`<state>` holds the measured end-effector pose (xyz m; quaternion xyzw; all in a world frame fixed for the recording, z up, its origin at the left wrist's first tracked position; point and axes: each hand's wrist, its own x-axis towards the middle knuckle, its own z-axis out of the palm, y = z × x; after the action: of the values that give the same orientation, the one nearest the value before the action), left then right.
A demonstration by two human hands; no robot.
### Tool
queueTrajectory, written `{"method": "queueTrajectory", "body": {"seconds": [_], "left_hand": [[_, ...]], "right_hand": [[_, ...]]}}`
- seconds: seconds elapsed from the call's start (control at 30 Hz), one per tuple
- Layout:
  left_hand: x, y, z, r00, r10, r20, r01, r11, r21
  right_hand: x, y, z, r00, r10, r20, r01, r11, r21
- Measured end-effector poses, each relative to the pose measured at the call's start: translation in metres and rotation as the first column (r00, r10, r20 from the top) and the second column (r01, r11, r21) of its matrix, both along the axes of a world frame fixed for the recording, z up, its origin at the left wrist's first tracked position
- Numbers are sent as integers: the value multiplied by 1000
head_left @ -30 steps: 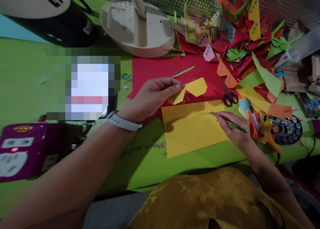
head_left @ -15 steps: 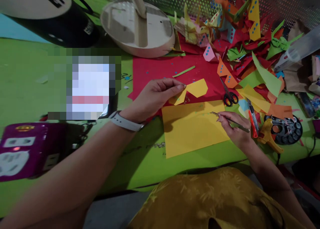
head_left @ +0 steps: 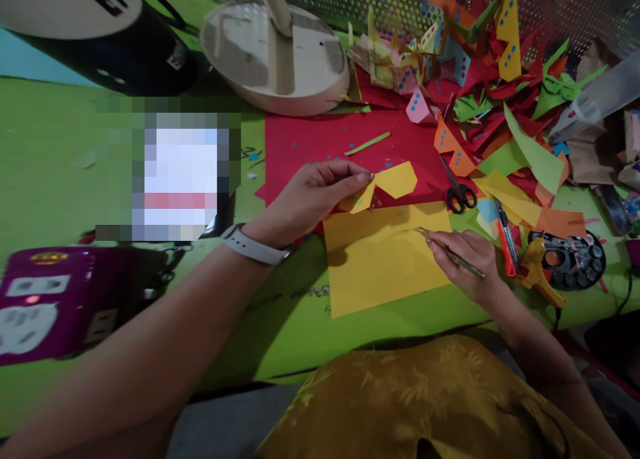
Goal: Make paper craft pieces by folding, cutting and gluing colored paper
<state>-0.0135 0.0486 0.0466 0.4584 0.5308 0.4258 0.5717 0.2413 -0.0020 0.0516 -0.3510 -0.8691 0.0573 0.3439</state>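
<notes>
My left hand (head_left: pixel 330 187) pinches a yellow paper cutout (head_left: pixel 397 181), shaped like a bow with a narrow waist, between thumb and fingertips. The cutout is held over the border of a red paper sheet and a yellow paper sheet (head_left: pixel 385 265). In my right hand (head_left: pixel 465 259) is a slim pair of metal tweezers (head_left: pixel 457 255), tips pointing left, low over the upper part of the yellow sheet. Tiny green bits lie on that sheet close to the tips. Whether the tips grip a bit is too small to tell.
Black-handled scissors (head_left: pixel 461 197), a red utility knife (head_left: pixel 507 239), a yellow glue gun (head_left: pixel 537 272) and a black round tray (head_left: pixel 575 259) lie on the right. Behind them is a heap of folded paper (head_left: pixel 465 65). A lamp base (head_left: pixel 275 59) and purple power box (head_left: pixel 65 299) stand left.
My right hand has moved left with the tweezers, bringing their tips closer to the green bits. My left hand and the cutout have shifted only slightly.
</notes>
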Motion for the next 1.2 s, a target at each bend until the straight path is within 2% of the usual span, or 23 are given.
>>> {"method": "queueTrajectory", "body": {"seconds": [0.2, 0.63, 1.0, 1.2], "left_hand": [[1, -2, 0, 1000, -15, 23, 15, 1000, -10], [-1, -1, -7, 1000, -19, -22, 20, 1000, 8], [0, -2, -1, 999, -30, -37, 29, 999, -19], [-3, -2, -5, 998, -27, -48, 27, 1000, -8]], "right_hand": [[2, -2, 0, 1000, 13, 2, -13, 999, -46], [4, -2, -1, 999, -27, -37, 25, 999, -43], [2, -1, 1, 999, 6, -35, -7, 1000, -22], [2, -1, 7, 999, 6, -39, -4, 999, 49]]}}
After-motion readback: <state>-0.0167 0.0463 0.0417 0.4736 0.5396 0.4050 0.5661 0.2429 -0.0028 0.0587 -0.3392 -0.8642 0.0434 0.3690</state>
